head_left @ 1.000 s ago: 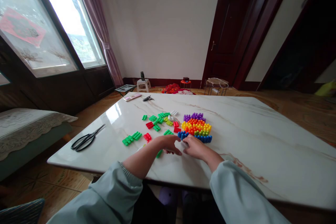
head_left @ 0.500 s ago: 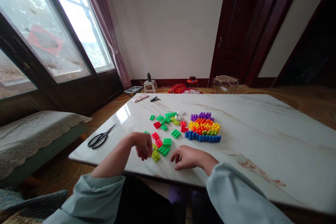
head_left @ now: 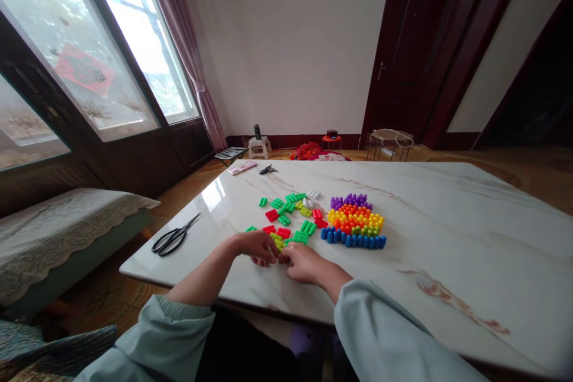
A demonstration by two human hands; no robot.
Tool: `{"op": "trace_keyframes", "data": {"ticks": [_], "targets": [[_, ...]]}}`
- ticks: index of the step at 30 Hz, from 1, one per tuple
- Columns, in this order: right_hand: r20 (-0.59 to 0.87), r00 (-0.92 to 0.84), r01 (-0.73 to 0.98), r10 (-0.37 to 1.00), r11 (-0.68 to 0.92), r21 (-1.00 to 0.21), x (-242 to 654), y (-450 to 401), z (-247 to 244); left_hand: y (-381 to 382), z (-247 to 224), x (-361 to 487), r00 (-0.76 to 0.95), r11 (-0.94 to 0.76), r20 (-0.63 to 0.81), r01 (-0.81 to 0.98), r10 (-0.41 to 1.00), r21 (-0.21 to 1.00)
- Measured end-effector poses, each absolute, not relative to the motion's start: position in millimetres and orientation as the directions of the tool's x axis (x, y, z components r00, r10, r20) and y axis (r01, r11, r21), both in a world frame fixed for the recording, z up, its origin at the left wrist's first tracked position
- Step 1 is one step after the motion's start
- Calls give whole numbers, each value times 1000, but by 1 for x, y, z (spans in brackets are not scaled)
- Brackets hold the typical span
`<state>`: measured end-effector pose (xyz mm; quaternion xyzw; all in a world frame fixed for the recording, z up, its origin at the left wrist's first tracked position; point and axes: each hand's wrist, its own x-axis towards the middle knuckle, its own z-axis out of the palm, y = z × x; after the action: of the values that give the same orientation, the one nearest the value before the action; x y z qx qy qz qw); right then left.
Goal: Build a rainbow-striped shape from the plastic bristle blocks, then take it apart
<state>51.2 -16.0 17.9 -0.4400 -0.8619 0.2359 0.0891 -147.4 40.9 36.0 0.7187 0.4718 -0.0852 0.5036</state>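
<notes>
Apparently to give your hands room, the black-handled scissors (head_left: pixel 173 236) lie apart at the left of the marble-patterned table (head_left: pixel 447 215), their blades pointing away from you. Further right, along the far edge, the pink phone (head_left: pixel 242 168) and the small pliers (head_left: pixel 268 170) rest near each other, probably set there to keep them off your working space. Your left hand (head_left: pixel 259 246) comes next, low over the near side, its fingers bent and tips turned toward your other hand; you hide whatever may be between them, so I cannot tell if they grasp anything. Just beyond your fingertips lie the yellow-green pieces (head_left: pixel 277 241), with the red pieces (head_left: pixel 283 232) behind, close enough to reach without stretching. Your right hand (head_left: pixel 304 262) meets the left, thumb and forefinger drawn close together as if for fine work; whether they pinch a piece, I cannot tell. Beyond it are the loose green pieces (head_left: pixel 305 231), scattered flat. Furthest right, the blue row (head_left: pixel 353 239) lies just nearer than the orange, yellow and purple bead rows (head_left: pixel 353 215), grouped by colour, perhaps to make them easy to tell apart.
</notes>
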Motion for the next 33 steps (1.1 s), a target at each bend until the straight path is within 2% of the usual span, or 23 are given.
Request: {"op": "trace_keyframes", "data": {"ticks": [4, 7, 10, 13, 16, 19, 22, 24, 25, 28, 30, 33], "targets": [[-65, -484, 822, 873, 428, -375, 58, -20, 35, 47, 31, -136, 507, -138, -377, 718, 775, 682], [-90, -466, 851, 880, 418, -317, 59, -33, 54, 59, 33, -120, 380, -265, -70, 754, 923, 601], [-87, -507, 827, 857, 456, -330, 58, -53, 63, 83, 37, -99, 321, -357, 159, 817, 934, 453], [-117, -528, 800, 841, 447, -400, 66, -73, 57, 118, 36, -74, 379, -453, 257, 814, 889, 363], [-117, -509, 763, 853, 384, -520, 80, -89, 49, 151, 27, -45, 445, -509, 263, 813, 856, 282], [-120, -469, 732, 875, 309, -607, 90, -93, 54, 176, 15, -18, 479, -502, 152, 838, 865, 213], [-172, -504, 776, 847, 355, -522, 85, -84, 64, 188, 3, 0, 517, -518, 49, 841, 854, 154], [-336, -522, 832, 784, 381, -404, 75, -76, 64, 191, -4, 3, 530, -534, 66, 835, 846, 131], [-370, -506, 850, 779, 379, -365, 70, -73, 62, 191, -7, 4, 529, -539, 103, 833, 842, 128], [-271, -533, 830, 801, 434, -350, 60, -71, 49, 188, -13, 0, 528, -564, 229, 814, 818, 139], [-287, -576, 804, 766, 465, -371, 59, -74, 45, 185, -13, -3, 532, -579, 265, 802, 804, 147], [-339, -606, 787, 720, 482, -385, 63, -77, 55, 182, -11, -4, 531, -573, 244, 806, 812, 153]]}}
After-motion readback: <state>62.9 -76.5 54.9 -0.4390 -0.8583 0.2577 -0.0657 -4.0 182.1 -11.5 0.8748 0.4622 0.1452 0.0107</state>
